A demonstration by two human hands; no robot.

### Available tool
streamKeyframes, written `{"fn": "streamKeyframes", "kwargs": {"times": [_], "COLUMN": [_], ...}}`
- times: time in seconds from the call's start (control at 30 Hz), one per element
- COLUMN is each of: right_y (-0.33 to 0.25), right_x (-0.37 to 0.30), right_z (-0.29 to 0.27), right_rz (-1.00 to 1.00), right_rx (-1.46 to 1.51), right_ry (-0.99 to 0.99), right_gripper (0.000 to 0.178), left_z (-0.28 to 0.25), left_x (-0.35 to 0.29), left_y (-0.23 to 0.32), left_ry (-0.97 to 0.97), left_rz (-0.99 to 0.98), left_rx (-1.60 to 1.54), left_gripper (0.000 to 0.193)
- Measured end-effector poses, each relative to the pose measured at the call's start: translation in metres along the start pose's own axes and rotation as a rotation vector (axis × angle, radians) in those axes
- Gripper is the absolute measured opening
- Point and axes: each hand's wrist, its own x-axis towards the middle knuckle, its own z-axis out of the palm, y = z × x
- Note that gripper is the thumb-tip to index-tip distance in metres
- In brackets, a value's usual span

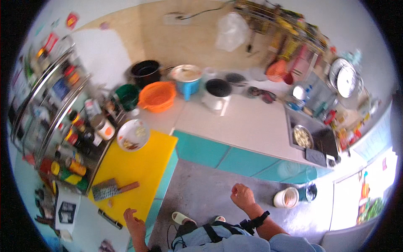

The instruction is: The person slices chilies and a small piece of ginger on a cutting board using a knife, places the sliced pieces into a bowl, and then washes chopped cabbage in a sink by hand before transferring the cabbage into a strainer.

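Observation:
My left hand (133, 220) hovers by the near right edge of a yellow cutting board (157, 157), its fingers apart and holding nothing. On the board, left of that hand, lies a cleaver (105, 190) with a wooden handle and bits stuck to its blade. A small pale piece (110, 203) sits just below the cleaver. Toward the far end of the board stands a white bowl (142, 129) with chopped pieces in separate heaps. Out over the floor, my right hand (242, 195) is loosely closed, with nothing visible in it.
Bottles and jars crowd a metal rack (63, 113) at left. An orange basket (157, 97), a blue-sided pot (187, 82) and a white cooker (217, 94) line the far counter. At right, a sink (321, 136) holds a bowl of pale pieces (302, 137); buckets (286, 197) stand below.

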Motion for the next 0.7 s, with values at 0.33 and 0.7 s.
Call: {"fn": "streamKeyframes", "kwargs": {"times": [0.33, 0.7], "right_y": [0.218, 0.335], "right_x": [-0.142, -0.295], "right_z": [-0.052, -0.035], "right_rz": [0.137, 0.684], "right_rx": [-0.265, 0.048], "right_ry": [0.343, 0.638], "right_gripper": [0.019, 0.025], "left_z": [0.102, 0.208], "left_x": [-0.017, -0.049], "left_y": [0.172, 0.346], "left_ry": [-0.659, -0.747], "left_rz": [0.232, 0.492], "left_rx": [-0.094, -0.317], "left_gripper": [0.021, 0.023]}}
